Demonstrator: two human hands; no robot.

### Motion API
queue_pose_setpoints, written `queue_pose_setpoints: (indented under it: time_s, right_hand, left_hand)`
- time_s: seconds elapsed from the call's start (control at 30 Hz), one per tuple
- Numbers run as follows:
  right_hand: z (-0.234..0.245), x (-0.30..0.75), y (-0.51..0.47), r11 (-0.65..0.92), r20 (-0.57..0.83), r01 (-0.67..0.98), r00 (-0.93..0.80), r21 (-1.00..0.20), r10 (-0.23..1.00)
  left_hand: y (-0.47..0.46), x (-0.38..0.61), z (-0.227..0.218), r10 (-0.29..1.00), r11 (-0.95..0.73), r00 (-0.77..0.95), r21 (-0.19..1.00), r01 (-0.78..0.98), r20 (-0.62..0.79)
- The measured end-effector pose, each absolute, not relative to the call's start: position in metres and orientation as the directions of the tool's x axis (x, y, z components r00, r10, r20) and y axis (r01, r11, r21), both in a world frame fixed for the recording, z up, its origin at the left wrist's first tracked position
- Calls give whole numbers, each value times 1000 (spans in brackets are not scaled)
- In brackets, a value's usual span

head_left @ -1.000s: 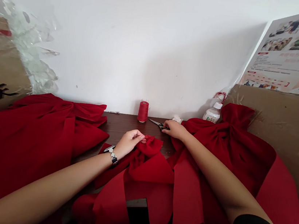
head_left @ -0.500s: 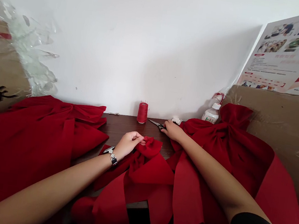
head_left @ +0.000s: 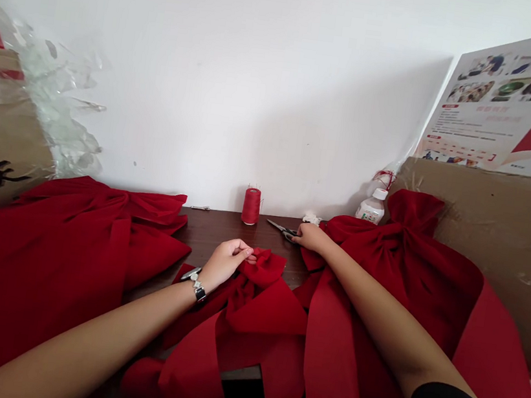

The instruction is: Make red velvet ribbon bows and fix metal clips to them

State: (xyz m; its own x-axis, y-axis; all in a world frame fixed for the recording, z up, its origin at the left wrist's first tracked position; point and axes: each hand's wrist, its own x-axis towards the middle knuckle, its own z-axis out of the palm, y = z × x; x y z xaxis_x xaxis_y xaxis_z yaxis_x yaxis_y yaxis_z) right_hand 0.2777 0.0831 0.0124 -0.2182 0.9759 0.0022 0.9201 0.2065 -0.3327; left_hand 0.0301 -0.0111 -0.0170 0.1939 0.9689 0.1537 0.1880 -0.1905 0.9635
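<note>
My left hand, with a watch and bracelet on its wrist, is closed in a pinch on the gathered top of a red fabric bow. The bow's wide tails spread toward me over the table's near edge. Farther right, my right hand has its fingers closed around the handles of a pair of scissors. Their blades point left, toward a spool of red thread with pins or needles sticking up from its top. Any thread between the left fingertips is too small to make out.
Large red bows lie at left and right. A white-capped bottle stands by the wall, near a crumpled white scrap. Cardboard boxes flank both sides. A small metal clip-like item lies at the back.
My right hand has drawn slightly to the right, and the scissors have shifted with it. My left hand keeps its pinch on the bow. The whole view has tilted a little.
</note>
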Motion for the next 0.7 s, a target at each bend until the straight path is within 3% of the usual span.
queue_pose_setpoints:
  time_s: [0.2,0.27,0.33,0.4,0.53,0.7]
  right_hand:
    - [41,274,57,309,-38,688,-439,-657,898]
    - [46,271,43,297,-47,478,-585,-826,810]
    - [45,270,29,191,-84,309,-694,-932,715]
    - [39,270,18,111,-146,281,-751,-953,644]
    - [26,273,12,9,-338,401,-784,-916,520]
    - [21,269,11,50,-400,479,-782,-876,479]
  left_hand:
    - [-6,25,-20,977,-182,144,970,161,159]
    - [-5,22,-19,978,-179,134,971,161,158]
    - [-4,19,-19,979,-178,124,972,157,159]
    - [-3,18,-18,980,-179,119,972,151,162]
    - [-5,18,-17,979,-175,127,975,136,158]
    - [-7,18,-15,977,-178,143,973,148,157]
